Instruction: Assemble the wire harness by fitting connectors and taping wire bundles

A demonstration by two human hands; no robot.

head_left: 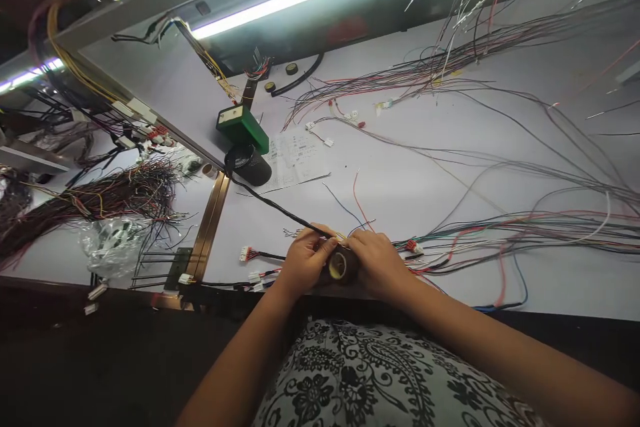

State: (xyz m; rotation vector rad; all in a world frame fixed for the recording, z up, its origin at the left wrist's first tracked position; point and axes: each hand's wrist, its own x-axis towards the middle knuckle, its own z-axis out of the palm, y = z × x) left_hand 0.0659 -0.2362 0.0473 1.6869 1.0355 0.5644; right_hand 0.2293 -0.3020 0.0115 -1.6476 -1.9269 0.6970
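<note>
My left hand [306,259] is closed at the front edge of the table, thumb and fingers pinching a black taped cable [280,209] that runs up and left. Close beside it, my right hand [376,260] is curled over a bundle of thin wires and a roll of black tape [339,265]. The roll's pale yellow core faces me between the hands; how its tape meets the cable is hidden. Left of my left hand lie wire ends with white and red connectors [247,254]. Coloured wires [450,243] trail away to the right, with a red connector [413,246] near my right hand.
Behind the hands are a printed sheet [300,160], a black cylinder [256,168] and a green box [245,128]. Long loose wires [380,83] spread along the back. To the left, a copper-coloured strip [213,223] borders a wire heap [135,193] and a plastic bag [113,243].
</note>
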